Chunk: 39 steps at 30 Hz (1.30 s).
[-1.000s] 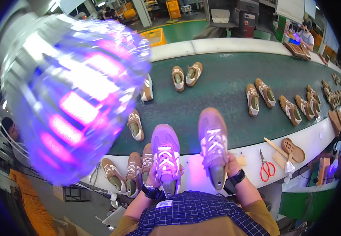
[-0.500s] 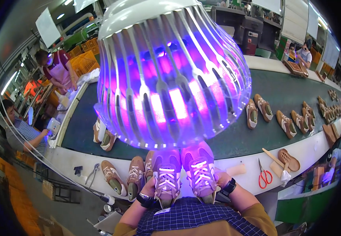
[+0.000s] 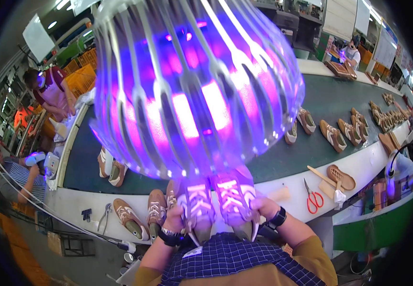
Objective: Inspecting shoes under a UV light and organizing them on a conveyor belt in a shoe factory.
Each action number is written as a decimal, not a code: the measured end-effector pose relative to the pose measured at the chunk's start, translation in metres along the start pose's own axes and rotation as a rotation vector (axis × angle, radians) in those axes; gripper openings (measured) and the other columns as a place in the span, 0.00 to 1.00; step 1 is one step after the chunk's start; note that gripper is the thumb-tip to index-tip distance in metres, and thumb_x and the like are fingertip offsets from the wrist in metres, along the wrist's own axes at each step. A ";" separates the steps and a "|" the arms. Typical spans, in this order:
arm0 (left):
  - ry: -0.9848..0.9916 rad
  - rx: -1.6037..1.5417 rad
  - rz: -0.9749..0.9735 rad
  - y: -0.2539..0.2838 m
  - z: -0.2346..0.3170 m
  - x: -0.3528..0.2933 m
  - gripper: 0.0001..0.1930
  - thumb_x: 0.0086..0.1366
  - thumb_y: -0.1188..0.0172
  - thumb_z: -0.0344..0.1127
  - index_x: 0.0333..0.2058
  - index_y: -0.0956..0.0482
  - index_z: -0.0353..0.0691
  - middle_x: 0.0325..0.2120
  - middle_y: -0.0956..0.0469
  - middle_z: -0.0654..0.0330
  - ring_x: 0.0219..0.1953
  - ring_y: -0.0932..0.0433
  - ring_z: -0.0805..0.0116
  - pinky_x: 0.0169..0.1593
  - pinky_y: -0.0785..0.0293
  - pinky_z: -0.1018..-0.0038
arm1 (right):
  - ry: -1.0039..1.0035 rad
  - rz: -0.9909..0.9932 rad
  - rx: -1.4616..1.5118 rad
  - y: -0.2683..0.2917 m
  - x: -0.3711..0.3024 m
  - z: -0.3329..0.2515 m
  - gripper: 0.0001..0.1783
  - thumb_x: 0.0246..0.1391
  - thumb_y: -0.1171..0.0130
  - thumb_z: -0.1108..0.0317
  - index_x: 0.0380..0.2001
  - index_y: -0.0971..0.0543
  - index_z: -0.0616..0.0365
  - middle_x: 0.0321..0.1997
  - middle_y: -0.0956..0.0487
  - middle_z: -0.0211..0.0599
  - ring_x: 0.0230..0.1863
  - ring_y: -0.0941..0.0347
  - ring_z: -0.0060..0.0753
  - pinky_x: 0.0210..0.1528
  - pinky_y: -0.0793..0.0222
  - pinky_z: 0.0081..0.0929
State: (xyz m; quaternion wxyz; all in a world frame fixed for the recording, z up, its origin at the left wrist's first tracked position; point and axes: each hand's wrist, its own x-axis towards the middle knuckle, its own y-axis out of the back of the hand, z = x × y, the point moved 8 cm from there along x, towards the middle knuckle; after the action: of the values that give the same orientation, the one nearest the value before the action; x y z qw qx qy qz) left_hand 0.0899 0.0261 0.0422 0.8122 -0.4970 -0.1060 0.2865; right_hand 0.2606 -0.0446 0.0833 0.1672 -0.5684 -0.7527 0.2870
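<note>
A big clear-ribbed lamp [image 3: 194, 102] glowing violet hangs close above my hands and covers much of the view. My left hand [image 3: 174, 220] grips the outer side of one laced sneaker [image 3: 200, 202]. The other sneaker [image 3: 235, 202] is held by my right hand [image 3: 265, 208], its thumb along the shoe's outer side. The pair is side by side, toes pointing away from me and partly hidden behind the lamp's lower rim; violet light tints both. Just left of my left hand stand more tan sneakers [image 3: 156, 209] with white laces, on the white bench edge.
A green conveyor belt [image 3: 318, 138] carries several tan sneakers. On the white ledge at right lie red-handled scissors [image 3: 314, 200], a shoe sole [image 3: 341, 177] and a wooden stick [image 3: 321, 176]; pliers [image 3: 104, 217] lie at left. A co-worker [image 3: 23, 176] sits at far left.
My view has shifted slightly, and the lamp looks larger and nearer. Both sneakers, still in my hands, have tilted. The seated co-worker at far left now holds up a pale device.
</note>
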 end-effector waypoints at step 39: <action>-0.420 -0.104 0.480 0.028 0.014 0.031 0.23 0.60 0.45 0.49 0.51 0.32 0.44 0.46 0.26 0.60 0.47 0.25 0.61 0.48 0.25 0.58 | 0.410 0.603 0.406 0.056 0.005 -0.004 0.33 0.55 0.45 0.57 0.60 0.43 0.55 0.59 0.35 0.41 0.59 0.36 0.39 0.59 0.36 0.45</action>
State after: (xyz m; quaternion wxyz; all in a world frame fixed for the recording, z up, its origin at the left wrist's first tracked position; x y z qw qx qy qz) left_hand 0.0987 0.0639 0.0217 0.6554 -0.4786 -0.1653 0.5603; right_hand 0.3038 -0.0279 0.0513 0.3308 -0.7641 -0.4319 0.3466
